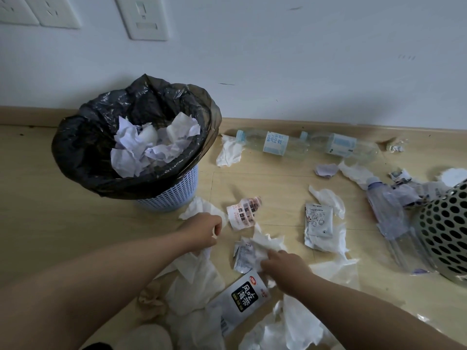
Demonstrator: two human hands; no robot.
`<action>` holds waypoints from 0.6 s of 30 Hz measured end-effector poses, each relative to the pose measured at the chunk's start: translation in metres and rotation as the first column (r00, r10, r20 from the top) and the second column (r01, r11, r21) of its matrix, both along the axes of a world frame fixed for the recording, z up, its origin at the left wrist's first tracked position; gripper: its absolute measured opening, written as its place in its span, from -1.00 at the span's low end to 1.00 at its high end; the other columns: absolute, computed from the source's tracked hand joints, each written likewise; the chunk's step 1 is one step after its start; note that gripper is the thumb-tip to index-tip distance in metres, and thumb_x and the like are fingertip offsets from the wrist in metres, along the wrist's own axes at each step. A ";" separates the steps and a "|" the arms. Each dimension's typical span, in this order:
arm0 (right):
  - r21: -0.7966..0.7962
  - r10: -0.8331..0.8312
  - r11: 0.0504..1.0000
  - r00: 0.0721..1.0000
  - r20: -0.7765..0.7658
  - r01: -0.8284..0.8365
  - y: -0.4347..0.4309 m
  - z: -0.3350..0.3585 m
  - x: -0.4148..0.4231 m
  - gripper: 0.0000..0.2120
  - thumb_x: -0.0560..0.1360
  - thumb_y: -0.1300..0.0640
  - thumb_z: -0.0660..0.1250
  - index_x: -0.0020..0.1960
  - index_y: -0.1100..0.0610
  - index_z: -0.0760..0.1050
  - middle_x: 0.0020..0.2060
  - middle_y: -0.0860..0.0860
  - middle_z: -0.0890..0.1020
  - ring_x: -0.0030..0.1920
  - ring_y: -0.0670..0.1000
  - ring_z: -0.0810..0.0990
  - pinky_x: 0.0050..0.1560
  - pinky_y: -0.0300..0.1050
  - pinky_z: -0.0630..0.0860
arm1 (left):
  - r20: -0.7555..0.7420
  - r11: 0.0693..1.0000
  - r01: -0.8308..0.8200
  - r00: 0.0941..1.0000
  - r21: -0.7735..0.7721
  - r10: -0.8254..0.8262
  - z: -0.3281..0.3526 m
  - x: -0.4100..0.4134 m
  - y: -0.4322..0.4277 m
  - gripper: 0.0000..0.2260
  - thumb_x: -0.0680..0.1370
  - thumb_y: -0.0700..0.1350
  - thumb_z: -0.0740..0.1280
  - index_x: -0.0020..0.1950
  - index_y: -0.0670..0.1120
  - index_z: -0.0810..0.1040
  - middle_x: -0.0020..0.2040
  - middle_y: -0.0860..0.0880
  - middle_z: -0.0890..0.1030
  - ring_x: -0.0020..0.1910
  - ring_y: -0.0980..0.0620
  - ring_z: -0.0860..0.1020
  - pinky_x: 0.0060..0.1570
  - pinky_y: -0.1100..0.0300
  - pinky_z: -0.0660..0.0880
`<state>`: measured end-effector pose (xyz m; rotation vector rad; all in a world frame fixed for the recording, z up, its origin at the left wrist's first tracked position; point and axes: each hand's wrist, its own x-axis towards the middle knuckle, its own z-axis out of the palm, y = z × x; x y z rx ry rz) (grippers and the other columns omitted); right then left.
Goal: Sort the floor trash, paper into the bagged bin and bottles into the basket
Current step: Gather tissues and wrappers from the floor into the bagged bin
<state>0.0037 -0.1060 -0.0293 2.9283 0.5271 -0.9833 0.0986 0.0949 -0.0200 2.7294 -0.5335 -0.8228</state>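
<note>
A: Loose white tissues (pixel 288 329) are lying lowest in view on the wooden floor (pixel 50 218), with two bare forearms reaching over them. What are the hands doing?

B: The left grip (pixel 202 232) is clenching round a long tissue (pixel 199 266), which is trailing from the fist down to the floor. The right grip (pixel 285 263) is pinching a crumpled paper (pixel 265 245), just beside a small silver sachet (pixel 243 258).

A: And where is the binned paper sitting?

B: Crumpled sheets (pixel 151 145) are filling the bagged bin (pixel 177 190) — blue lattice, with a black bag (pixel 83 147) folding over its rim. It is standing near the wall, beyond the left grip.

A: The bottles?

B: All are lying on the floor. A labelled bottle (pixel 273 145) and a second bottle (pixel 341 146) are resting on their sides, end to end along the skirting. A third bottle (pixel 389 213) is lying beside the perforated basket (pixel 444 223) at the right edge, with torn scraps touching it.

A: Anything between the arms?

B: A printed packet (pixel 242 299) — it is lying flat there.
</note>
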 end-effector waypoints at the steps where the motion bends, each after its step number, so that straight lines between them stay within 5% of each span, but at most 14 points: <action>1: -0.005 -0.024 1.000 1.000 -0.010 0.024 0.000 -0.001 0.002 -0.72 0.55 0.26 0.20 0.24 0.12 0.45 0.18 0.10 0.47 0.14 0.10 0.51 0.08 -0.04 0.48 | 0.016 1.000 -0.013 1.000 -0.001 0.013 0.001 0.001 0.001 -0.85 0.46 -0.17 0.35 -0.15 0.03 0.42 -0.27 0.15 0.35 -0.32 0.20 0.35 -0.39 0.33 0.26; 6: 0.089 -0.259 0.963 0.966 0.026 0.256 -0.006 0.005 0.021 -0.82 0.57 0.19 0.13 0.13 0.15 0.44 0.06 0.08 0.56 0.00 0.07 0.56 -0.13 -0.16 0.44 | 0.024 0.997 -0.075 0.997 -0.019 0.076 0.004 0.002 0.004 -0.79 0.46 -0.21 0.30 -0.26 0.08 0.40 -0.26 0.15 0.42 -0.20 0.10 0.47 -0.25 0.23 0.41; 12: 0.389 -0.633 0.706 0.774 -0.029 0.592 -0.003 0.020 0.056 -0.86 0.49 0.18 0.18 0.01 0.08 0.46 -0.16 0.07 0.59 -0.26 0.05 0.50 -0.28 -0.18 0.41 | 0.037 0.982 -0.159 0.986 -0.098 0.163 0.021 0.014 0.001 -0.75 0.46 -0.25 0.25 -0.33 0.06 0.36 -0.32 0.14 0.42 -0.35 0.17 0.38 -0.41 0.27 0.26; 15: 0.433 -0.667 0.647 0.741 -0.076 0.627 0.005 0.021 0.059 -0.91 0.47 0.17 0.19 -0.06 0.04 0.44 -0.17 0.06 0.60 -0.27 0.04 0.50 -0.28 -0.17 0.43 | -0.062 0.975 0.011 0.998 0.222 0.003 0.029 0.020 0.011 -0.84 0.50 -0.24 0.25 -0.10 0.03 0.46 -0.02 0.02 0.55 -0.08 0.05 0.50 -0.14 0.23 0.44; 18: 0.428 -0.617 0.679 0.779 -0.108 0.597 0.016 0.016 0.051 -0.85 0.49 0.17 0.20 0.03 0.07 0.47 -0.13 0.06 0.61 -0.28 0.01 0.50 -0.35 -0.21 0.40 | -0.226 0.785 0.250 0.963 0.567 -0.144 0.030 0.012 0.028 -0.64 0.53 -0.15 0.31 0.30 -0.11 0.35 0.23 -0.09 0.49 0.17 -0.05 0.52 0.13 0.12 0.47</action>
